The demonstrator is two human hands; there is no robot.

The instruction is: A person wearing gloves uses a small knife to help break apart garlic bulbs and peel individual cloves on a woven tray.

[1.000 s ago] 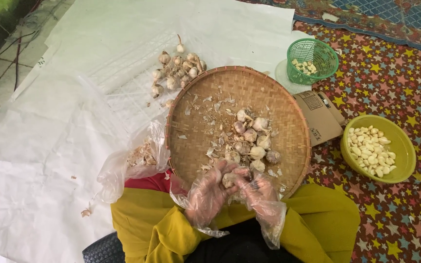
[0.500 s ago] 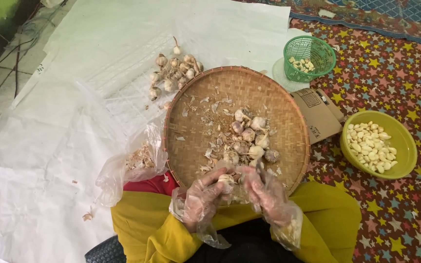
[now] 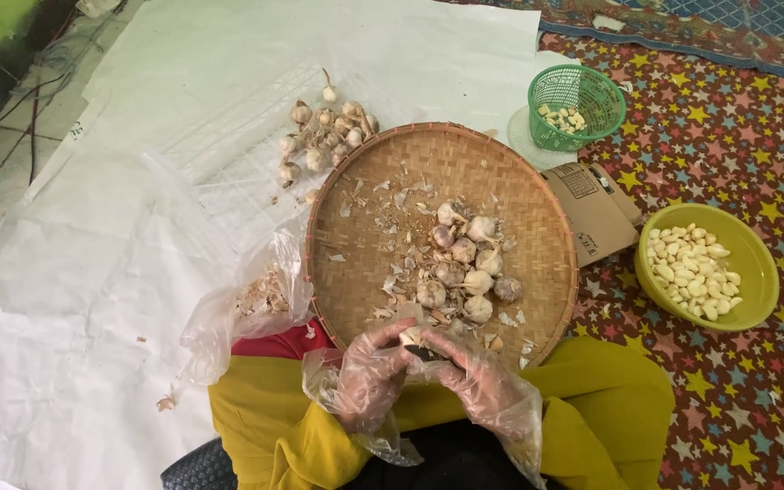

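Note:
Both my hands wear clear plastic gloves and meet at the near rim of a round woven tray (image 3: 365,191). My left hand (image 3: 367,374) and my right hand (image 3: 469,377) together grip one garlic clove (image 3: 410,337); a dark object shows between the fingers, too hidden to name. Several garlic bulbs (image 3: 466,263) lie with loose papery skins in the middle of the tray, just beyond my fingers.
More unpeeled garlic bulbs (image 3: 324,136) lie on a white sheet (image 3: 93,272) beyond the tray. A clear bag of skins (image 3: 260,295) sits at left. A yellow-green bowl of peeled cloves (image 3: 759,268), a green mesh basket (image 3: 578,104) and a cardboard piece (image 3: 596,213) are at right.
My hands stay together on the clove at the tray's near rim, with only small finger shifts. The view has drifted slightly.

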